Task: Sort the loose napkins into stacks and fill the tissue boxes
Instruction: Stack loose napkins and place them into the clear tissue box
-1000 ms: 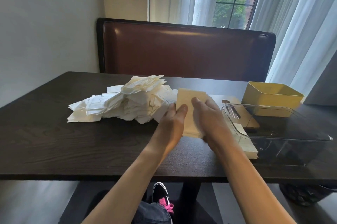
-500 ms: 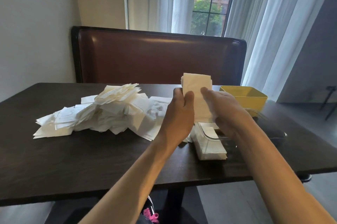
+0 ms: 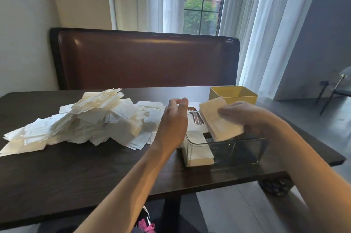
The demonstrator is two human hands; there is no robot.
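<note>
A big heap of loose white napkins [image 3: 83,120] covers the left half of the dark table [image 3: 76,172]. My right hand [image 3: 245,117] grips a squared stack of napkins [image 3: 216,120], tilted, its lower edge over the open top of the clear plastic tissue box [image 3: 237,153]. Another neat stack [image 3: 197,149] sits at the left end of that box. My left hand [image 3: 174,124] hovers just left of the held stack, fingers loosely curled, holding nothing.
A yellow box [image 3: 233,94] stands behind the clear one near the table's right edge. A flat lid with a metal slot [image 3: 195,119] lies between my hands. A brown leather bench back [image 3: 144,60] runs behind the table. A chair [image 3: 338,88] stands far right.
My left hand has let go of the stack. My right hand alone has carried it right and down, from upright in front of me to tilted over the clear box.
</note>
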